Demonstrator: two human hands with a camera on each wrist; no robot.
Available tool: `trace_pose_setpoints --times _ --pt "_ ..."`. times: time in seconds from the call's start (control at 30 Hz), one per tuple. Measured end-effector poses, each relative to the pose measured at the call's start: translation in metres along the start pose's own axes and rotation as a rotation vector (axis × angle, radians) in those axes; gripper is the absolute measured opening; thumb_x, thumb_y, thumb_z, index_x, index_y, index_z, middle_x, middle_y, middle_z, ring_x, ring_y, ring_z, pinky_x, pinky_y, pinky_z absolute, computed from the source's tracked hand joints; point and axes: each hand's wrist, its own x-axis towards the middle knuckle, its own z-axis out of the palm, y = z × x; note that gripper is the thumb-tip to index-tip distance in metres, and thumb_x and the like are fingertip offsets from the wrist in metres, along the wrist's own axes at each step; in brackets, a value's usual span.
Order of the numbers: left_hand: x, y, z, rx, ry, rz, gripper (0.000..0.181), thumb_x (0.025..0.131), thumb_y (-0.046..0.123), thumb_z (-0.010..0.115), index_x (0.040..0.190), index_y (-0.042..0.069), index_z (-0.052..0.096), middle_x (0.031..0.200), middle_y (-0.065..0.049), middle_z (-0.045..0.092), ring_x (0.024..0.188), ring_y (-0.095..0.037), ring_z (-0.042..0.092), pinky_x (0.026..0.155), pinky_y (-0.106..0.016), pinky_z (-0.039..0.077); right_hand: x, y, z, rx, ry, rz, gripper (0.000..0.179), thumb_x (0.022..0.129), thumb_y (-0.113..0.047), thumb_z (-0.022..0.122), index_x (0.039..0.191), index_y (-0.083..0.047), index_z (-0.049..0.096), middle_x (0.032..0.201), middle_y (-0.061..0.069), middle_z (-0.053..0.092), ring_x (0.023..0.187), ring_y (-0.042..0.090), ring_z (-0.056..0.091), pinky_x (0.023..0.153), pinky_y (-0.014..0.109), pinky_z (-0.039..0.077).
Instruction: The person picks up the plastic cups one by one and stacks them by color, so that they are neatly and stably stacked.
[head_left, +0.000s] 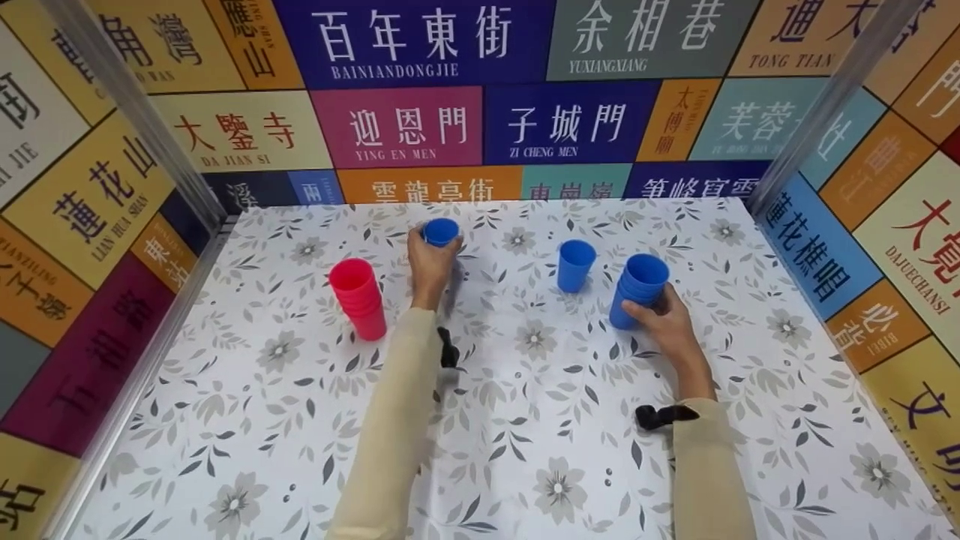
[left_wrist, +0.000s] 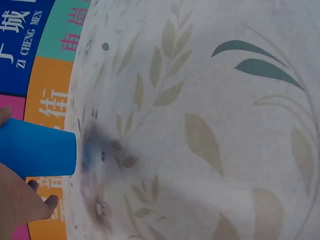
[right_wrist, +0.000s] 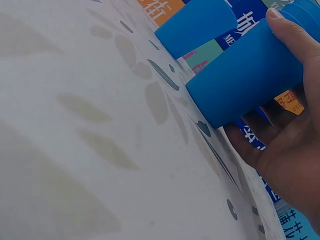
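Observation:
At the far side of the table, my left hand [head_left: 431, 264] grips a single blue cup [head_left: 441, 232], thumb on one side and fingers around the other. The left wrist view has that blue cup [left_wrist: 40, 149] at its left edge, its base just over the cloth with a shadow beside it. On the right, my right hand [head_left: 667, 319] holds a stack of nested blue cups [head_left: 628, 304], thumb across the near side. In the right wrist view the blue stack [right_wrist: 245, 75] has its base at the cloth. Another blue cup [head_left: 574, 268] stands upright just left of the stack.
A stack of nested red cups [head_left: 367, 319] stands left of my left forearm. The table carries a white leaf-and-flower cloth [head_left: 525, 420]. Panels [head_left: 409, 124] with printed place names enclose the back and both sides, with clear strips at the corners.

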Motion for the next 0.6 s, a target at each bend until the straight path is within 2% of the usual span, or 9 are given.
trace_pose_setpoints --times 0.2,0.33,0.6 --pt "-0.003 0.020 0.004 -0.050 -0.064 0.100 0.073 0.082 0.016 0.081 0.142 0.000 0.042 0.143 -0.020 0.051 0.135 -0.032 0.051 0.115 -0.044 0.043 -0.001 0.001 0.000 0.012 0.005 -0.021 0.083 0.091 -0.026 0.075 0.157 -0.009 0.027 0.155 0.022 0.041 0.147 0.035 0.037 0.124 0.048 0.026" --pt "-0.007 0.035 0.007 -0.052 -0.110 0.170 0.074 0.082 0.017 0.081 0.143 0.000 0.043 0.143 -0.020 0.052 0.134 -0.033 0.053 0.112 -0.045 0.046 0.000 0.003 0.000 0.016 0.006 -0.029 0.081 0.091 -0.026 0.075 0.155 -0.007 0.029 0.154 0.022 0.043 0.145 0.034 0.039 0.124 0.048 0.026" --pt "-0.019 0.061 0.012 -0.033 -0.180 0.243 0.075 0.084 0.020 0.081 0.145 0.002 0.041 0.145 -0.017 0.051 0.135 -0.031 0.051 0.112 -0.044 0.046 0.001 0.002 0.000 0.004 0.017 -0.024 0.082 0.090 -0.028 0.076 0.155 -0.007 0.030 0.153 0.022 0.043 0.145 0.034 0.040 0.124 0.048 0.027"
